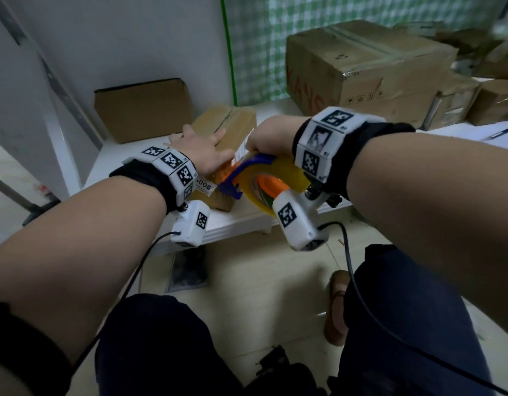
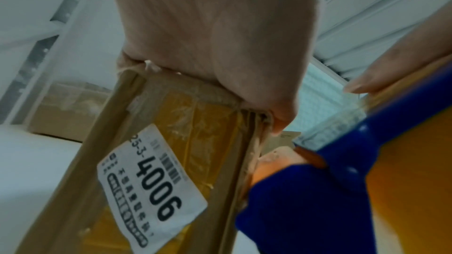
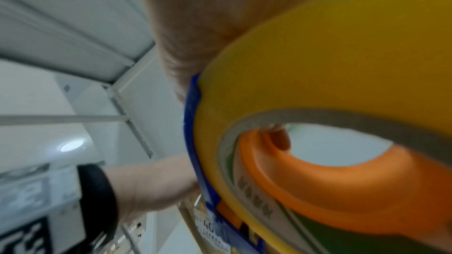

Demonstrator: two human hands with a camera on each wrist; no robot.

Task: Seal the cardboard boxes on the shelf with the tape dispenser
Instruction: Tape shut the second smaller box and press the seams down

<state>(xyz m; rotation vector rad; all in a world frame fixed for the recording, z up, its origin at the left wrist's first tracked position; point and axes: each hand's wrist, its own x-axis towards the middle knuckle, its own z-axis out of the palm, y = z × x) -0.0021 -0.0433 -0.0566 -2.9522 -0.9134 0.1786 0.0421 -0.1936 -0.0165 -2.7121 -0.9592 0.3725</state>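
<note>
A small cardboard box (image 1: 230,124) lies on the white shelf (image 1: 247,218), with a white label (image 2: 149,184) reading 4006 on its near end. My left hand (image 1: 197,148) presses flat on the box top, fingers straight. My right hand (image 1: 268,140) grips the tape dispenser (image 1: 264,181), a blue and orange frame with a yellow tape roll (image 3: 305,69), held at the box's near top edge. The dispenser's blue front (image 2: 305,200) touches the box corner beside the label. The right fingers are mostly hidden behind the dispenser.
A folded cardboard piece (image 1: 142,110) leans on the wall at the shelf's back left. A large taped box (image 1: 364,70) and smaller boxes (image 1: 493,101) stand at the back right. My knees and a brown shoe (image 1: 337,304) are on the floor below the shelf edge.
</note>
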